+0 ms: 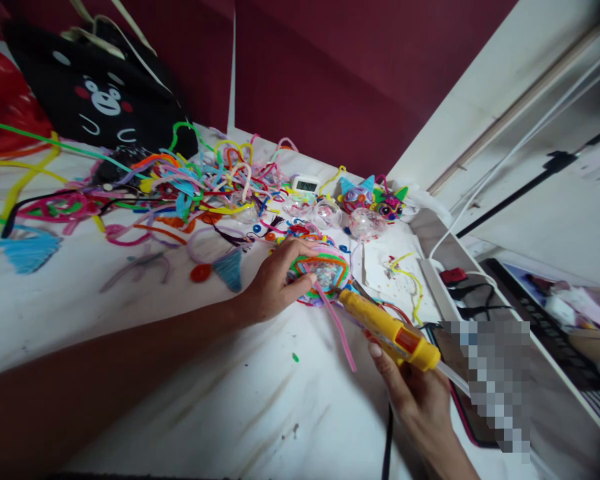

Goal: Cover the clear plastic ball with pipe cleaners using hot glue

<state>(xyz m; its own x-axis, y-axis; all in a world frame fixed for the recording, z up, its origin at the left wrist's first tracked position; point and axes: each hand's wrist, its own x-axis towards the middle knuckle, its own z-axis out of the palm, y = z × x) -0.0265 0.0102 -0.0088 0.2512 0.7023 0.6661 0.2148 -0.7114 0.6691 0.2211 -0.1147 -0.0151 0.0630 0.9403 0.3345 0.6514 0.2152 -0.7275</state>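
Observation:
My left hand (283,280) grips the edge of a round craft piece (325,270), its thumb pressing a pink pipe cleaner (337,320) onto it. Rings of green, orange and pink pipe cleaner surround a clear, glittery middle on this piece. The pink strip's loose end trails toward me over the table. My right hand (415,390) is wrapped round a yellow glue gun (387,327), a clear glue stick (453,377) poking out of its back. The gun's nozzle is at the piece's right edge; whether it touches I cannot tell.
Tangled pipe cleaners (220,173) spread across the back of the white table. Two decorated figures (357,195) and clear plastic domes (367,225) stand behind the piece. A small digital clock (306,185), a black bag (95,93) and a phone (460,380) are nearby.

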